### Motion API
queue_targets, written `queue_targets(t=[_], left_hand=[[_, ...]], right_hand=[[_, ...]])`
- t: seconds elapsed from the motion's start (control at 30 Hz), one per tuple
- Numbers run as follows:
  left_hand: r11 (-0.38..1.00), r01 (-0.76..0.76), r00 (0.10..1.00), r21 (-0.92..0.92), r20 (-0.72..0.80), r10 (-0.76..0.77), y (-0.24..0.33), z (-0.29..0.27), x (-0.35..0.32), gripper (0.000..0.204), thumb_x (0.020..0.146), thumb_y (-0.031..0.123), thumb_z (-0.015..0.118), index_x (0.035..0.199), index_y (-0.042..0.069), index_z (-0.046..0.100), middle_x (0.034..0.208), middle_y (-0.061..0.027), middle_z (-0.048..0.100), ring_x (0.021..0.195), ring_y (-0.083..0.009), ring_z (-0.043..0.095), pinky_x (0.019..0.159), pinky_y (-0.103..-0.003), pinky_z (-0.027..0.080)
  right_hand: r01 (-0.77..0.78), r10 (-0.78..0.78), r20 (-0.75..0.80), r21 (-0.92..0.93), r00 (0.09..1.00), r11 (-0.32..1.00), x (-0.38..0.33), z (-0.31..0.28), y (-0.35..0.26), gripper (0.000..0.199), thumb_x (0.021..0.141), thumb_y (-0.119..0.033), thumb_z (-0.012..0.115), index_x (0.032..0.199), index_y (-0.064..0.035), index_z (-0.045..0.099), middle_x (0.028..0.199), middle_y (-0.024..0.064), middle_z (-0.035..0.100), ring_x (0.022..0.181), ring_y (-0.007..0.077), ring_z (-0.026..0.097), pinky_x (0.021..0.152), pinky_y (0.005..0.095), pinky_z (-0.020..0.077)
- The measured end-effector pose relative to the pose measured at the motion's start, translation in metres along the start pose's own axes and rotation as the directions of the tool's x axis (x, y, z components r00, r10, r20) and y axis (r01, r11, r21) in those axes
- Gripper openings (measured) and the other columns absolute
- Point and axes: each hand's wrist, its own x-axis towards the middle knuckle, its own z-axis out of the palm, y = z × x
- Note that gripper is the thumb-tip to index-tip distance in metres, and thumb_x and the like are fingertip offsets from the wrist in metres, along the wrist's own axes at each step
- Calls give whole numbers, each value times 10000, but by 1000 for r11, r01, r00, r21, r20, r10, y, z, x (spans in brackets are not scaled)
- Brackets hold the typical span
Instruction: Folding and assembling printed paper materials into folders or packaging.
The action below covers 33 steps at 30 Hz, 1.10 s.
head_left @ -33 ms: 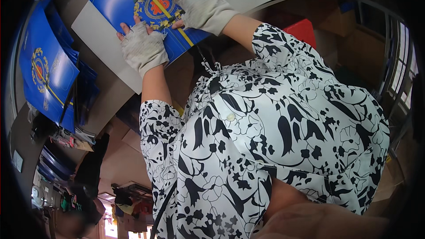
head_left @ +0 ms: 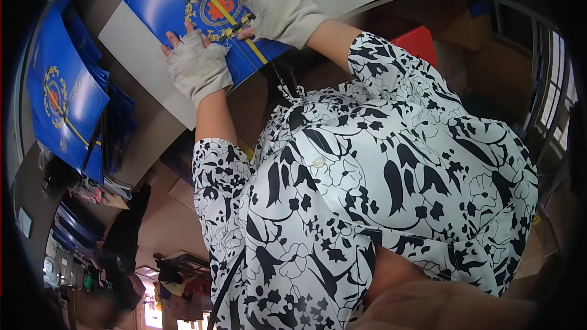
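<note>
A glossy blue printed sheet (head_left: pixel 160 1) lies at the top of the view, with a gold ring, a red emblem and a yellow stripe across it. It rests over a larger pale sheet (head_left: pixel 136 52). My left hand (head_left: pixel 199 64), in a worn fingerless white glove, lies on the blue sheet's near left part with its fingers spread. Further right, my right hand (head_left: pixel 281 12), gloved the same way, rests flat over the right of the gold ring, fingers apart. Neither hand grips anything.
More blue printed sheets (head_left: pixel 67 91) are stacked on the left, some edges curling up. A red object (head_left: pixel 417 46) stands beyond my right arm, near brown boxes (head_left: pixel 498 67). At lower left another person (head_left: pixel 125 232) in dark clothes is in the background.
</note>
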Motion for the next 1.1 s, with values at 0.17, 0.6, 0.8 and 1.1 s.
queue_targets(t=[0.17,0.6,0.8,1.1], left_hand=[[998,-47,989,37,-135,51,5,-5,-1,513,1018,316,528,1476,89,560,1449,-241,579,1453,-348,453,1252,-497,246],[999,-36,995,-18,-99,34,5,-20,2,547,985,340,577,1463,74,570,1445,-276,567,1440,-380,465,1233,-501,287],[968,-248,968,-27,43,249,30,-51,1,584,961,380,614,1478,114,560,1537,-210,511,1454,-384,452,1180,-546,327],[935,-352,935,-47,35,354,21,-53,-5,541,945,328,632,1435,101,597,1566,-142,502,1437,-367,476,1130,-555,379]], right_hand=[[-14,14,10,-4,1000,1000,0,-4,1,982,752,-696,740,1534,-158,489,1637,237,347,1517,500,250,1199,692,191],[-24,0,-197,-117,980,993,12,55,12,979,708,-788,723,1545,-341,484,1688,139,282,1537,462,237,1191,657,263],[-24,-2,-153,-168,988,985,13,53,17,1070,672,-855,685,1583,-367,410,1707,126,245,1535,484,231,1183,662,278],[156,-166,-171,-74,971,985,-12,45,38,880,833,-684,671,1541,-196,485,1651,147,357,1527,430,292,1206,644,245]])
